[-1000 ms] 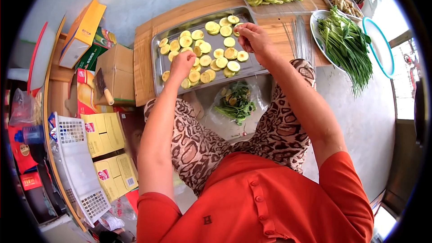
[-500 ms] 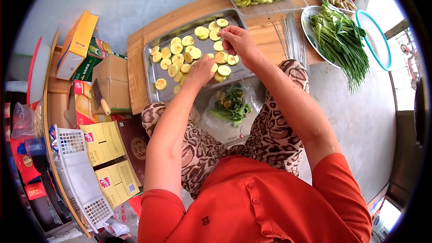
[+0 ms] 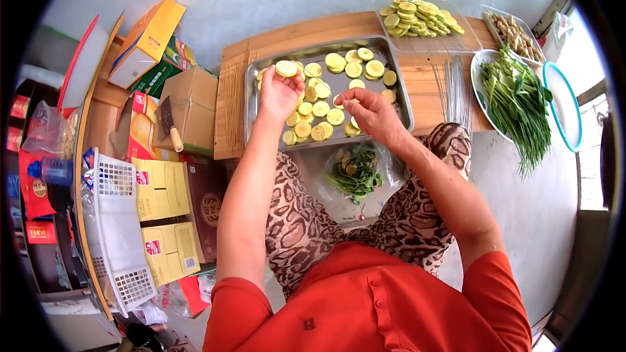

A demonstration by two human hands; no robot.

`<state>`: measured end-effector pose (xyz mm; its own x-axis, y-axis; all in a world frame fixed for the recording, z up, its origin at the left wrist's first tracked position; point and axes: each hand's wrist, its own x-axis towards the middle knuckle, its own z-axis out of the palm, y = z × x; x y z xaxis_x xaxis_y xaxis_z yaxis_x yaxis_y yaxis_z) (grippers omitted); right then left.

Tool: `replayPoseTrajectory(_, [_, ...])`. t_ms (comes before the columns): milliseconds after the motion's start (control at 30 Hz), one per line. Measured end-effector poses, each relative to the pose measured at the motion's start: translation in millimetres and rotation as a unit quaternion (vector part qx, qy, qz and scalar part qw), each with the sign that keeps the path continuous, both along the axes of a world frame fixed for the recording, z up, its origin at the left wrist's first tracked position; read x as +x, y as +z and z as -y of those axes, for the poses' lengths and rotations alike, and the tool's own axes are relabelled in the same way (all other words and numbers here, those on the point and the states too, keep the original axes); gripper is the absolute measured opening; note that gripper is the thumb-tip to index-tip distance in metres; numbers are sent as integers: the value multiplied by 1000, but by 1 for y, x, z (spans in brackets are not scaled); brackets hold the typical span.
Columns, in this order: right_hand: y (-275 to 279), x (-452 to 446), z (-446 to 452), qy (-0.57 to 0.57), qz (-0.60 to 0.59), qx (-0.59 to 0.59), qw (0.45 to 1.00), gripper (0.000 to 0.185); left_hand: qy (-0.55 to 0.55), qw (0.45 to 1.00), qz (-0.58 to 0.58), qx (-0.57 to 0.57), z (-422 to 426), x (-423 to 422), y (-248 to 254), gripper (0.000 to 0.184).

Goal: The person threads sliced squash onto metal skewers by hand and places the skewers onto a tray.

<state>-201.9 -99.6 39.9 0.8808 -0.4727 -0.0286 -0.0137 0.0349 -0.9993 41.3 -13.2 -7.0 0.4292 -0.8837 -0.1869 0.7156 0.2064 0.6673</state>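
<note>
My left hand (image 3: 280,96) is raised over the left part of a metal tray (image 3: 401,85), its fingers closed on a round zucchini slice (image 3: 285,68). Over the tray's front right part, my right hand (image 3: 375,116) has thumb and forefinger pinched together. Whatever sits in that pinch is too thin or hidden to make out. Many loose zucchini slices (image 3: 320,109) with yellowish, browned faces lie spread across the tray beneath both hands.
Thin metal skewers (image 3: 454,85) lie right of the tray, bamboo-coloured sticks (image 3: 231,98) left. Behind are piled zucchini slices (image 3: 417,19). Greens (image 3: 518,101) overhang a white plate at right. A knife (image 3: 171,124) rests by a cardboard box (image 3: 192,104). A bag of greens (image 3: 355,173) sits below.
The view has shifted, so the table appears lower and further right. My left hand has risen from the slices at the tray's front, now holding one slice. My right hand has come towards the tray's front.
</note>
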Motion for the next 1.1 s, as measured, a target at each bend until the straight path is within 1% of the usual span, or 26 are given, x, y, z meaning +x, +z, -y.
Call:
replayPoseTrajectory(67, [-3, 2, -4, 13, -19, -23, 999, 17, 78, 994, -68, -40, 1, -7, 5, 44])
replayPoseTrajectory(133, [-5, 6, -7, 17, -17, -21, 999, 17, 95, 991, -81, -42, 0, -5, 4, 43])
replayPoseTrajectory(200, [-6, 7, -8, 10, -35, -44, 998, 17, 119, 986, -107, -58, -1, -4, 5, 42])
replayPoseTrajectory(300, [-10, 10, -9, 19, -23, -79, 996, 18, 143, 979, -123, -73, -1, -2, 7, 41])
replayPoseTrajectory(433, [-12, 11, -8, 25, -31, -73, 997, 18, 134, 980, -120, -87, -2, -2, 7, 41])
replayPoseTrajectory(500, [-15, 12, -9, 24, -17, -85, 996, 17, 126, 982, -114, -89, -1, -4, 7, 41])
replayPoseTrajectory(1100, [-9, 15, -16, 20, -41, -58, 997, 17, 134, 981, -103, -92, -1, -9, 5, 42])
